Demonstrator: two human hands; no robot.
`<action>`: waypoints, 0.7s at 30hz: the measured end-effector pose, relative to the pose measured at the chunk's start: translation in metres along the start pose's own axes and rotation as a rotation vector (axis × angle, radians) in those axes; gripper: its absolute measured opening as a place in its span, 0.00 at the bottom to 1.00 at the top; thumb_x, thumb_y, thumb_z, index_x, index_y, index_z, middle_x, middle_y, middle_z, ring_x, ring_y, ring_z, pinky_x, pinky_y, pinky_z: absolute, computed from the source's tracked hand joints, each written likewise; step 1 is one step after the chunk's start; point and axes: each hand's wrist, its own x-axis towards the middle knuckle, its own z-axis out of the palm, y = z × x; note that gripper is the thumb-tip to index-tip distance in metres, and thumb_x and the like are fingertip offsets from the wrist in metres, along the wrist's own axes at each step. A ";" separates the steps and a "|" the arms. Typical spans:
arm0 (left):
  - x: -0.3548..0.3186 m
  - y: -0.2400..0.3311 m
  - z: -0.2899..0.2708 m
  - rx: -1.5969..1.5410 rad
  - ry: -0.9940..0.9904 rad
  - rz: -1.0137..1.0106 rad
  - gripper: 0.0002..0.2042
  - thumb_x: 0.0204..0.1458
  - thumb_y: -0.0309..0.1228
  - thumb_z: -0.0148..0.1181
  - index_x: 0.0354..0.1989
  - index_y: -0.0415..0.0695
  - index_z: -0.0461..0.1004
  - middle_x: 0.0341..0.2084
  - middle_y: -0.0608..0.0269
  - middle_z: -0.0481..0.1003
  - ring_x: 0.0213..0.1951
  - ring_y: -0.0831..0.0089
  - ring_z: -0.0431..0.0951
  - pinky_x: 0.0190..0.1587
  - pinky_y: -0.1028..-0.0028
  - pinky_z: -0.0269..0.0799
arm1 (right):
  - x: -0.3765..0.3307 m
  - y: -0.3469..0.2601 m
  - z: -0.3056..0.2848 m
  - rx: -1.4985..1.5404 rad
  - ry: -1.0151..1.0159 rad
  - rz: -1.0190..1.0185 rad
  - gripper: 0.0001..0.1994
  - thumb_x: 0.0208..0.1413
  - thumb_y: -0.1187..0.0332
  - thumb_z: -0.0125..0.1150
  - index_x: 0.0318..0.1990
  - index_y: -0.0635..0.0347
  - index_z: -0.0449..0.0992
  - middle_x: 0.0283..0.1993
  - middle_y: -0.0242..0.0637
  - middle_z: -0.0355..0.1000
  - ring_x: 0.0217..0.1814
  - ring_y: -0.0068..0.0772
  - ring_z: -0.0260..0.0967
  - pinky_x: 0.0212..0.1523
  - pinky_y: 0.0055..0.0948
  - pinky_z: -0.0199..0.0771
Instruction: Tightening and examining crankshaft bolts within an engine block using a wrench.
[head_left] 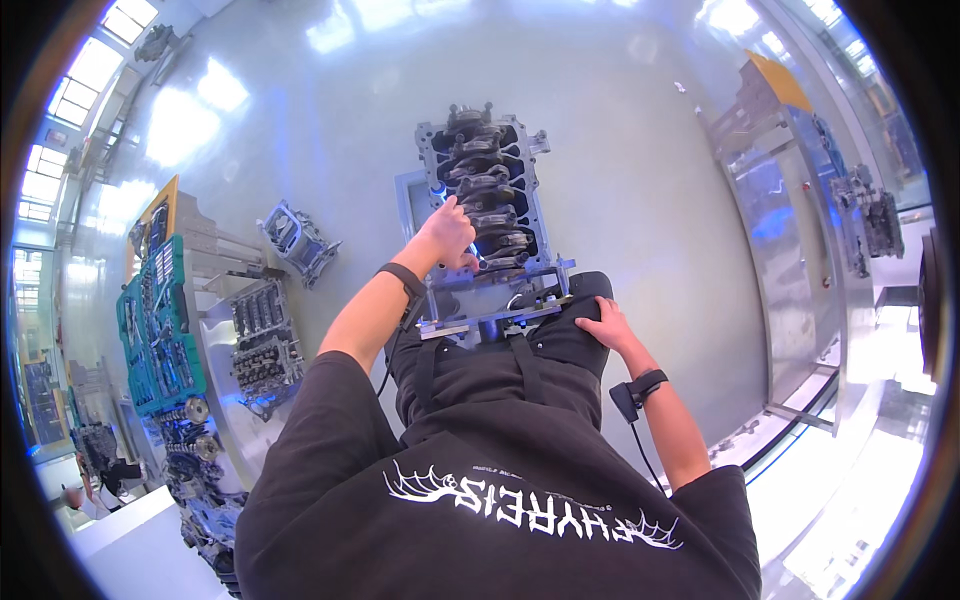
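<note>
One engine block (487, 190) sits upside down on a metal stand (497, 312) right in front of the person, its crankshaft and bearing caps facing up. The left hand (449, 233) reaches in over the near-left side of the block, fingers curled close together around something small at a bearing cap; whether it is a tool or a bolt I cannot tell. Doing this well likely calls for keeping the wrist in line with the fastener and pressing straight down, so nothing slips off. The left forearm stretches forward, a dark band on the wrist. The right hand (604, 322) rests flat on the thigh, fingers spread, clamped on nothing. A tool cart (160, 320) stands well to the left.
</note>
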 end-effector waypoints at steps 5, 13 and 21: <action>-0.004 0.001 -0.002 -0.001 -0.034 -0.013 0.24 0.38 0.57 0.60 0.23 0.44 0.80 0.24 0.60 0.78 0.36 0.64 0.75 0.49 0.65 0.58 | 0.010 -0.046 -0.045 0.147 -0.050 -0.243 0.27 0.47 0.58 0.61 0.52 0.67 0.71 0.52 0.51 0.72 0.56 0.45 0.69 0.58 0.35 0.68; 0.001 0.006 -0.004 -0.003 0.033 -0.016 0.27 0.35 0.60 0.61 0.21 0.42 0.79 0.23 0.58 0.77 0.35 0.62 0.75 0.50 0.64 0.59 | 0.047 -0.179 0.002 -0.087 0.083 -0.622 0.13 0.50 0.66 0.56 0.40 0.66 0.75 0.33 0.52 0.75 0.37 0.52 0.75 0.41 0.42 0.74; -0.008 -0.028 0.001 -0.112 0.064 0.107 0.24 0.40 0.59 0.60 0.25 0.46 0.76 0.26 0.64 0.76 0.36 0.68 0.73 0.47 0.67 0.61 | 0.051 -0.231 0.041 -0.316 -0.022 -0.607 0.09 0.43 0.68 0.59 0.29 0.64 0.79 0.29 0.51 0.76 0.33 0.52 0.76 0.35 0.46 0.77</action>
